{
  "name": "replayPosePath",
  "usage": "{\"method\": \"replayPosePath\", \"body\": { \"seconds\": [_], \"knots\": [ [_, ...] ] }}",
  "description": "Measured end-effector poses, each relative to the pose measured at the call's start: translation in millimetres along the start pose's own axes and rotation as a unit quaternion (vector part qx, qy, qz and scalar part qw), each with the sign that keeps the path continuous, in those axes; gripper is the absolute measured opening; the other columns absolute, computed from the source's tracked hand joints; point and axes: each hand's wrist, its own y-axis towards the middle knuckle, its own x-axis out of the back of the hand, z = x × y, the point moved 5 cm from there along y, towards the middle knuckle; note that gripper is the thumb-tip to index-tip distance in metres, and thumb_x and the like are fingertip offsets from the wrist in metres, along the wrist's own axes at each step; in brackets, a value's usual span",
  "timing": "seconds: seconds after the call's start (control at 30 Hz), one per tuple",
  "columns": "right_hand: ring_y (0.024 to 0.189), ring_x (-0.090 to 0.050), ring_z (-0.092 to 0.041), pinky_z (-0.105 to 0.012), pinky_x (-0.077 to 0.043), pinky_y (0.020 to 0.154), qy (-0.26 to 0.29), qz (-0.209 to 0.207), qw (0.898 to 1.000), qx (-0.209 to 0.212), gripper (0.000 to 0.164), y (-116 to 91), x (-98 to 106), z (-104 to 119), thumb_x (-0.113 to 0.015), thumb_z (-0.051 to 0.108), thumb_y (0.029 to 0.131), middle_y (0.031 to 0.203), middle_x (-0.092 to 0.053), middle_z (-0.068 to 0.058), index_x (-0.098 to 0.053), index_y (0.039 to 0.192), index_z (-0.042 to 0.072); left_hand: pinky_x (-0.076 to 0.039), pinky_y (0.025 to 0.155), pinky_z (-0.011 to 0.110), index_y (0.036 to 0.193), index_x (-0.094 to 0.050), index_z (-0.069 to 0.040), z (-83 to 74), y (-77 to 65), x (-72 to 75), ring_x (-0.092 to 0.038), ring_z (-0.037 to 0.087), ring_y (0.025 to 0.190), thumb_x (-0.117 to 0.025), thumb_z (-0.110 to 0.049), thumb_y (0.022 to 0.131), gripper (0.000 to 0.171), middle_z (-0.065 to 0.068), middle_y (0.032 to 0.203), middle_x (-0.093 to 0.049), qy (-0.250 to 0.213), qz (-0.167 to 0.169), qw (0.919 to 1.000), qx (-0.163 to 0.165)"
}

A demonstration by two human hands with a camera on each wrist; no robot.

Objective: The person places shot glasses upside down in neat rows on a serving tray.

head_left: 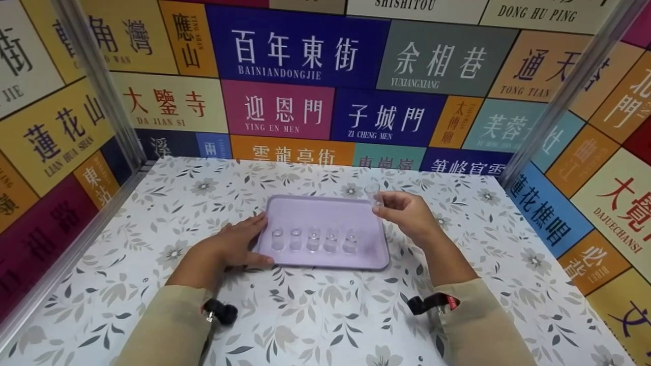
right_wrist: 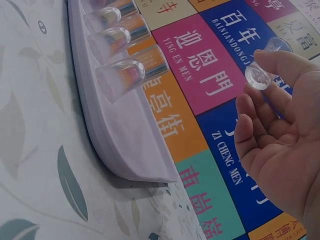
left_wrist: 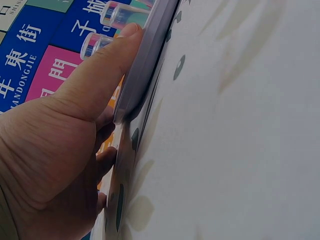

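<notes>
A lilac tray (head_left: 325, 211) lies on the table, with several small clear cups (head_left: 314, 243) standing in a row across its near half. My left hand (head_left: 229, 244) rests at the tray's left end, its thumb stretched along the near corner and its fingers along the left side. In the left wrist view the thumb (left_wrist: 100, 72) touches the tray's rim (left_wrist: 145, 60). Above the tray's far right corner, my right hand (head_left: 407, 211) pinches another clear cup (head_left: 373, 191) between thumb and fingers. The right wrist view shows that cup (right_wrist: 259, 77) held up, apart from the tray.
The table (head_left: 315, 315) wears a white cover with grey leaves and flowers. Panels of coloured signs (head_left: 300, 46) stand behind it and on both sides, with clear posts (head_left: 101, 86) at the far corners. A dark band with a camera (head_left: 221, 310) sits on each wrist.
</notes>
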Motion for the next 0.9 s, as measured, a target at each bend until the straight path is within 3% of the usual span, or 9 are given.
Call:
{"method": "replayPosePath", "body": {
  "seconds": [0.27, 0.47, 0.9],
  "knots": [
    [0.093, -0.07, -0.012, -0.025, -0.062, 0.084, 0.011, -0.003, 1.0, 0.029, 0.035, -0.4, -3.8, 2.5, -0.084, 0.025, 0.095, 0.101, -0.076, 0.005, -0.076, 0.124, 0.007, 0.001, 0.136, 0.067, 0.174, -0.013, -0.027, -2.3, -0.4, 1.4, -0.005, 0.036, 0.17, -0.08, -0.077, 0.079, 0.126, -0.008, 0.183, -0.004, 0.012, -0.004, 0.9998, -0.014],
    [0.09, -0.068, -0.01, -0.023, -0.062, 0.082, 0.021, -0.004, 0.999, 0.036, 0.039, -2.4, -9.0, 4.5, -0.085, 0.028, 0.095, 0.1, -0.074, 0.004, -0.076, 0.127, 0.006, 0.002, 0.136, 0.068, 0.174, -0.013, -0.029, -1.9, -0.7, 1.6, -0.004, 0.038, 0.17, -0.08, -0.078, 0.077, 0.127, -0.009, 0.183, -0.004, 0.006, -0.004, 0.9999, -0.008],
    [0.102, -0.07, -0.011, -0.021, -0.062, 0.088, 0.025, -0.001, 0.999, 0.034, 0.044, -6.5, -8.6, 3.5, -0.086, 0.022, 0.093, 0.109, -0.076, 0.003, -0.073, 0.131, 0.004, 0.003, 0.135, 0.068, 0.173, -0.012, -0.033, -0.3, 0.4, 0.8, 0.0, 0.042, 0.169, -0.081, -0.08, 0.073, 0.131, -0.01, 0.183, -0.002, -0.009, -0.003, 1.0, -0.001]
  ]
}}
